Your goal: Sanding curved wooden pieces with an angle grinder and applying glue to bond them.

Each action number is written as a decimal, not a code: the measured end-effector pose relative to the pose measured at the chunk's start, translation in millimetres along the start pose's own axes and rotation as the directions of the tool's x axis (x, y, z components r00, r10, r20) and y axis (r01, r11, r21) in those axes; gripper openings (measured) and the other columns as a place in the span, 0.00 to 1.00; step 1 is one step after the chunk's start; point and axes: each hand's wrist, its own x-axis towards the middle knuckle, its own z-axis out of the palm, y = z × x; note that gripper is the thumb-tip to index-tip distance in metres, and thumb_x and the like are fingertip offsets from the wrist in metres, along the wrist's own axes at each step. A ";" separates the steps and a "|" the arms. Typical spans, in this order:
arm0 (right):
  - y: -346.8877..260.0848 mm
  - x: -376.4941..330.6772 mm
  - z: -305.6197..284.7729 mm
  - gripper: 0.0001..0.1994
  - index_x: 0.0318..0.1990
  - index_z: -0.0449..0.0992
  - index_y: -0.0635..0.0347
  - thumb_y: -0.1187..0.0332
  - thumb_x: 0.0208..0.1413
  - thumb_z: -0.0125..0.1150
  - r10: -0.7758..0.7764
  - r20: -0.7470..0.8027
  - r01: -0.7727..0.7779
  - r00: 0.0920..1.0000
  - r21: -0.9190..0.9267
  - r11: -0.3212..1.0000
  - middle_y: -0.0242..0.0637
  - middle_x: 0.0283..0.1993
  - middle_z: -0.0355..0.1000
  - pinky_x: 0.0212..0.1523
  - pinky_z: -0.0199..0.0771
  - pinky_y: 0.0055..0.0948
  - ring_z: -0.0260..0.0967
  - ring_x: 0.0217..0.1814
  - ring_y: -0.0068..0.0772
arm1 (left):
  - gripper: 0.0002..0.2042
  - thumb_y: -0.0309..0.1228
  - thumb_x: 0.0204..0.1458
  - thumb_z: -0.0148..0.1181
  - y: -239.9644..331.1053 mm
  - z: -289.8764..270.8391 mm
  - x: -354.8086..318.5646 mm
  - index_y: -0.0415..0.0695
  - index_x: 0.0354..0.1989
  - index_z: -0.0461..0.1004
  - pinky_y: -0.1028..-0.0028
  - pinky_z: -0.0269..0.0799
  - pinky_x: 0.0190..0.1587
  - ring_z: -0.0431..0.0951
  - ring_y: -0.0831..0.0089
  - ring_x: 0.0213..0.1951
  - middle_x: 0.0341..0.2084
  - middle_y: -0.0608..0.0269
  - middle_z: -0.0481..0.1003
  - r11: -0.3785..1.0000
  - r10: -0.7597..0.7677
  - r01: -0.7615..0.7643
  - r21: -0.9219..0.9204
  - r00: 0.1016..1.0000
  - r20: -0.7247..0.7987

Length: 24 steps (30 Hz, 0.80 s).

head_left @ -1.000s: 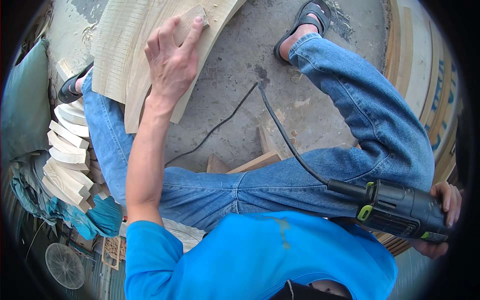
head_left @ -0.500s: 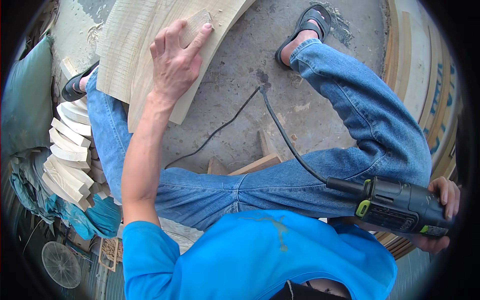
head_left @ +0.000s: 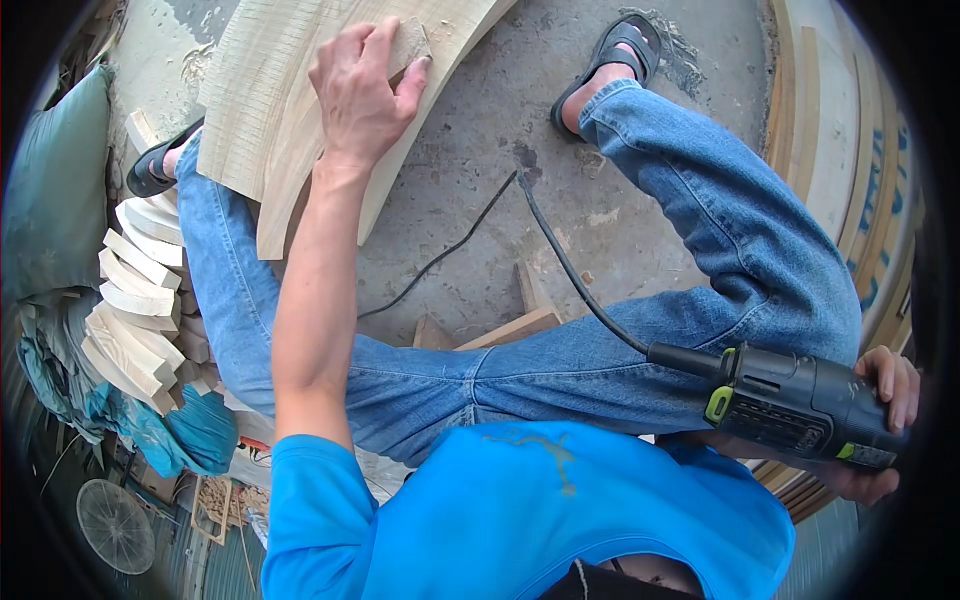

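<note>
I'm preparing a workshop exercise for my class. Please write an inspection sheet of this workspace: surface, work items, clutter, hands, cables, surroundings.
Surface: concrete floor, stained.
Work items: curved wooden panel; small wooden block over it; black-and-green power tool, its far end lost at the dark rim.
Clutter: pale wood pieces piled beside the left leg; teal cloth near them.
Hands: left hand grips the block; right hand holds the tool.
Cables: black cord crosses a thigh and bends on the floor; plug end hidden.
Surroundings: long wood strips at right; round wire guard lower left.
</note>
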 end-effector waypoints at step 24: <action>5.6 -2.1 2.1 0.27 0.41 0.59 0.58 0.64 0.36 0.72 -0.028 0.034 0.029 0.999 -0.032 0.999 0.32 0.39 0.60 0.48 0.60 0.34 0.67 0.40 0.27 | 0.26 0.44 0.51 0.68 -2.5 11.1 7.0 0.43 0.54 0.72 0.59 0.72 0.51 0.76 0.55 0.49 0.46 0.55 0.76 0.998 -0.010 0.009 0.059 1.000 0.016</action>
